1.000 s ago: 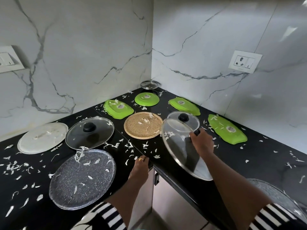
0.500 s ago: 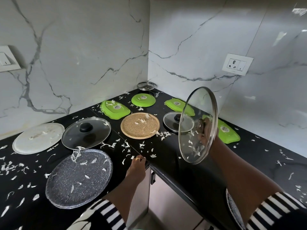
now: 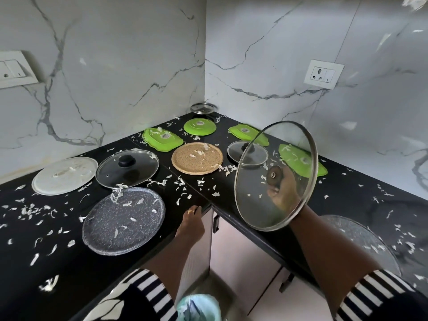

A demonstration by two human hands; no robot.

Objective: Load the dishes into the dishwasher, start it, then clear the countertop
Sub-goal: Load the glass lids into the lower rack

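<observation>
My right hand (image 3: 281, 193) grips the knob of a large glass lid (image 3: 254, 205) and holds it nearly upright above the counter's inner corner; I see the hand through the glass. My left hand (image 3: 191, 224) rests on the black countertop's (image 3: 69, 269) front edge. On the counter lie a speckled grey plate (image 3: 124, 221), a white plate (image 3: 64, 175), a glass lid with a black knob (image 3: 127, 167), a tan plate (image 3: 197, 158), a smaller glass lid (image 3: 238, 150) and several green dishes (image 3: 163, 139).
White food scraps litter the whole counter. A small steel lid (image 3: 202, 108) leans in the far corner. Another glass plate (image 3: 361, 242) lies at the right front. A bin with a pale liner (image 3: 199, 308) stands on the floor below. Cabinet doors (image 3: 243, 258) sit under the counter.
My right hand has lifted the large glass lid off the counter and tipped it nearly upright. My left hand has stayed on the counter edge. A bin has come into view below.
</observation>
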